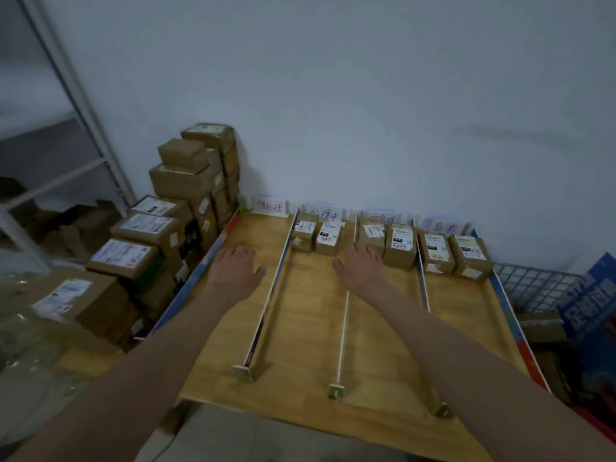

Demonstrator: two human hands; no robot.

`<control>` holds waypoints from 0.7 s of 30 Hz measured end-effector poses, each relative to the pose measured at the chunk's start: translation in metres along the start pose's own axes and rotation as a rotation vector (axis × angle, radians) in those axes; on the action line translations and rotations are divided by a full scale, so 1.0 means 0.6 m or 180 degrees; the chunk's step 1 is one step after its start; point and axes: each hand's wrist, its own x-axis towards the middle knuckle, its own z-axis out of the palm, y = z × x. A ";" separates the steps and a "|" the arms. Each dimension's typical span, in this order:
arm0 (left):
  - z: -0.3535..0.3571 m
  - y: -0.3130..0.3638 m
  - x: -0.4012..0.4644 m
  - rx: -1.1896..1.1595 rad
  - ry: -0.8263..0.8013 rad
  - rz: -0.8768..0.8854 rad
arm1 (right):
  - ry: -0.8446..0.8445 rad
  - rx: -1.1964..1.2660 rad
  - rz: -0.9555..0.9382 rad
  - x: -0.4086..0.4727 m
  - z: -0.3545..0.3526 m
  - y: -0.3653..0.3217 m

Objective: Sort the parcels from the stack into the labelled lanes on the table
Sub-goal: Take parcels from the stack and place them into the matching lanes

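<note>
Head view: a pale wooden worktop (310, 328) with smooth grain fills the near ground, split by thin upright dividers (266, 295) into four lanes. Both hands are empty with fingers spread: the left hand (235, 273) over the bare leftmost lane, the right hand (360, 270) well apart above the second divider. At the far end, brown cardboard parcels (400, 243) with white labels sit in pairs in the three right lanes, under handwritten paper lane signs (269, 205). Left of the worktop rises the stack (186, 191) of taped boxes. Behind is a plain grey-white wall (366, 95).
</note>
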 end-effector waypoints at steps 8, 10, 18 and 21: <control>-0.033 -0.178 -0.012 -0.0040 0.0147 -0.0207 | 0.0032 -0.0004 -0.0284 0.051 0.031 -0.179; -0.037 -0.237 -0.005 -0.0068 0.0184 -0.0273 | 0.0016 0.0029 -0.0323 0.067 0.044 -0.231; -0.030 -0.451 0.052 0.0007 0.0231 -0.0349 | -0.0079 0.0154 -0.0300 0.138 0.121 -0.419; -0.028 -0.518 0.086 0.0060 0.0167 -0.0250 | -0.0066 0.0173 -0.0161 0.165 0.137 -0.475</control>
